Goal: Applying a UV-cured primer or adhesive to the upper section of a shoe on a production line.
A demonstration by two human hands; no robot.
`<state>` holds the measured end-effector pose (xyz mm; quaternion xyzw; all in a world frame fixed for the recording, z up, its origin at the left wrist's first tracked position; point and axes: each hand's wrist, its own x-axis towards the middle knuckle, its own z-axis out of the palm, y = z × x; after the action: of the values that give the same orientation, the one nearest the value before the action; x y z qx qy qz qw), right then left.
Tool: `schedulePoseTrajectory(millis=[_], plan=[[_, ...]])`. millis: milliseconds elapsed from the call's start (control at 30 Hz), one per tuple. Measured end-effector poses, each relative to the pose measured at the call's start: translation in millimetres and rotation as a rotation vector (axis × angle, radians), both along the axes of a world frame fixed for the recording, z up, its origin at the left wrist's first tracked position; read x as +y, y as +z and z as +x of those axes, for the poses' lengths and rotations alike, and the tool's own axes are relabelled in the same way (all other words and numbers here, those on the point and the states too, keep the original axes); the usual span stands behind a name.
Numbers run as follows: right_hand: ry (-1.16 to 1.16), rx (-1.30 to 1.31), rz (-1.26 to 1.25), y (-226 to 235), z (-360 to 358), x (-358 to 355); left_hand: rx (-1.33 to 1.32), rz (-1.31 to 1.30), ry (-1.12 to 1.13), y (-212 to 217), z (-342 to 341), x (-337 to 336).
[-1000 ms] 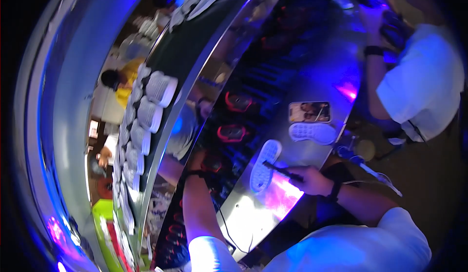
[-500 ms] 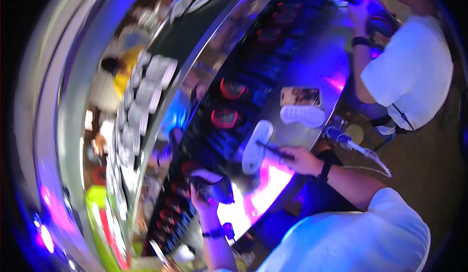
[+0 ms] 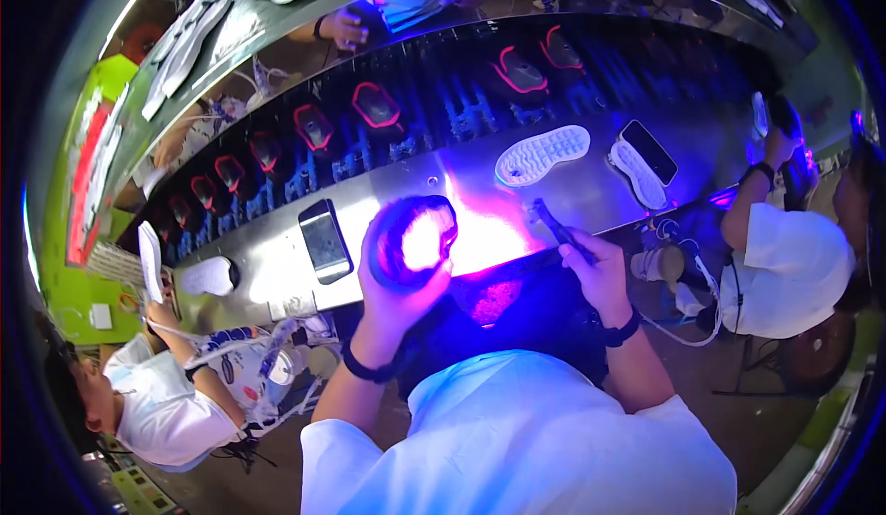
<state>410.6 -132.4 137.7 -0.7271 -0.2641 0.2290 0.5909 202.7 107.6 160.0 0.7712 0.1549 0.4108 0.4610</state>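
My left hand (image 3: 392,301) is wrapped round a dark shoe upper (image 3: 388,215), holding it over the near side of the metal bench. The face turned up glows pinkish white under strong light, so its detail is lost. In my right hand (image 3: 600,273) is a slim dark brush (image 3: 556,223), its tip pointing up and left, apart from the shoe. Beyond the brush a white shoe sole (image 3: 544,155) lies on the bench, treaded face up. Farther right, a second white sole (image 3: 637,175) lies against a phone (image 3: 650,151).
Another phone (image 3: 325,241) lies on the bench (image 3: 263,280) to the left. Behind runs a dark rack (image 3: 434,90) bearing several red-edged uppers (image 3: 377,105). A co-worker (image 3: 166,395) at left holds a white sole (image 3: 149,258); another co-worker (image 3: 794,270) works at right.
My view has swung round, now with the bench across it. The shoe's lit face has turned up in my left hand. The brush, formerly at the white sole, is now apart from it.
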Motion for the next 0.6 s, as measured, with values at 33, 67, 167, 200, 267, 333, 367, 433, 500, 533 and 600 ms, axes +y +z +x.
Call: schedulePoseTrajectory(millis=[33, 67, 167, 200, 267, 333, 367, 433, 500, 533, 600], plan=[[0.034, -0.009, -0.059, 1, -3, 0, -0.042, -0.014, 0.021, -2, -8, -18], [0.064, -0.104, -0.097, -8, -4, 1, 0.014, 0.130, 0.027, -1, -18, -27], [0.240, -0.192, -0.056, 2, -13, 32, 0.137, 0.460, 0.091, -28, -41, -58], [0.281, -0.263, -0.126, 5, -13, 39, 0.140, 0.465, 0.064, -34, -46, -66], [0.296, -0.188, -0.151, -8, -8, 55, 0.138, 0.456, 0.048, -48, -54, -76], [0.271, -0.137, -0.143, -27, -3, 68, 0.208, 0.571, 0.000, -59, -59, -76], [0.280, -0.141, -0.152, -31, 1, 70, 0.206, 0.561, 0.008, -61, -59, -77], [0.273, -0.103, -0.152, -33, 2, 76, 0.213, 0.582, -0.002, -62, -62, -75], [0.316, -0.073, -0.203, -27, 0, 72, 0.213, 0.595, 0.002, -63, -62, -73], [0.351, -0.044, -0.247, -24, -4, 69, 0.212, 0.615, -0.001, -64, -63, -71], [0.338, -0.034, -0.244, -26, -14, 61, 0.218, 0.622, -0.008, -65, -63, -69]])
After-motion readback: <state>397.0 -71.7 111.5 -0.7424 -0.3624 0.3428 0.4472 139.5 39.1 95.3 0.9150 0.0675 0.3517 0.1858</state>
